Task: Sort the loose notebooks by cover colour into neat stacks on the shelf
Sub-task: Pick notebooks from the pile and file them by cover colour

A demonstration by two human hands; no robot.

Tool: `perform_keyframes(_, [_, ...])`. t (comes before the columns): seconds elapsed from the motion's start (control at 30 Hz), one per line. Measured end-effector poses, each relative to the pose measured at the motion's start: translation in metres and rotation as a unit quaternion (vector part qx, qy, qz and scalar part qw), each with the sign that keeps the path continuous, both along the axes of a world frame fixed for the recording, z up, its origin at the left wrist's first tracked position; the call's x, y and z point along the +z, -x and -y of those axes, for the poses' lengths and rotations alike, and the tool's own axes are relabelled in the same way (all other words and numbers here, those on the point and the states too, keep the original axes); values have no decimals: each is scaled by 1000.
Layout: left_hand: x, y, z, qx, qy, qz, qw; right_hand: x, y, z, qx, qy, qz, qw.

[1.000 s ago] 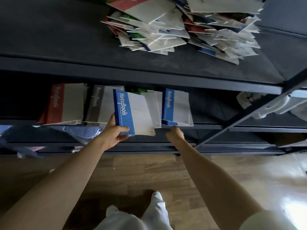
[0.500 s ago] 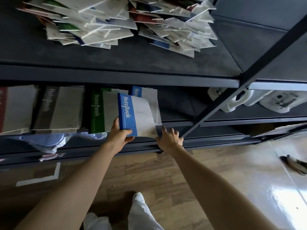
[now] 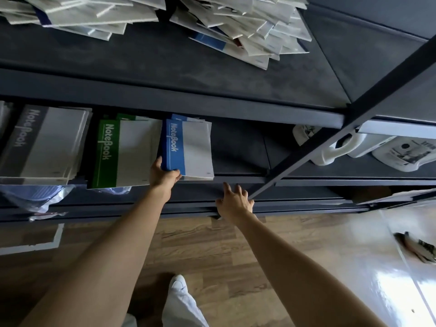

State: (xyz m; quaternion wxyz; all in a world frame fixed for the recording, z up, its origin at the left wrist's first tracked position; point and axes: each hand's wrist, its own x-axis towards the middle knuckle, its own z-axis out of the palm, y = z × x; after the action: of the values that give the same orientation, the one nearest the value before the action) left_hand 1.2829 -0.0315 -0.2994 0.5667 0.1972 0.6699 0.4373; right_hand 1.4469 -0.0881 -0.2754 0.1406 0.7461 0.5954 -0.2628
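The dark shelf (image 3: 212,107) fills my view, with loose notebooks (image 3: 247,27) heaped at 12 o'clock and the green stack (image 3: 106,152) at 9. At centre, my left hand (image 3: 162,178) grips 1 blue notebook (image 3: 188,147) by its near corner on the lower tier. My right hand (image 3: 236,202) hovers at 5, fingers spread and empty.

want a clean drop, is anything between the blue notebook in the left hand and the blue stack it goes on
Nothing visible. The left hand grips the blue notebook by its near corner, right over the blue stack, whose edges peek out behind. The green stack sits close on its left; the right hand is lower, apart.
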Motion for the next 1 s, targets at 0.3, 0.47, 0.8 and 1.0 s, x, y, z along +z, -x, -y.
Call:
perform_keyframes(0.3, [2,-15,10,-75,7,-151,986,-8,11,-7,27,12,-21,999])
perform_keyframes(0.47, [10,-14,22,-191,33,-301,934,-4,21,-2,29,3,-27,999])
perform_keyframes(0.8, [30,28,87,-365,-8,-521,772,25,55,36,31,-30,-14,999])
perform_keyframes(1.0, [58,80,140,-377,-17,-574,727,48,92,89,42,-50,5,998])
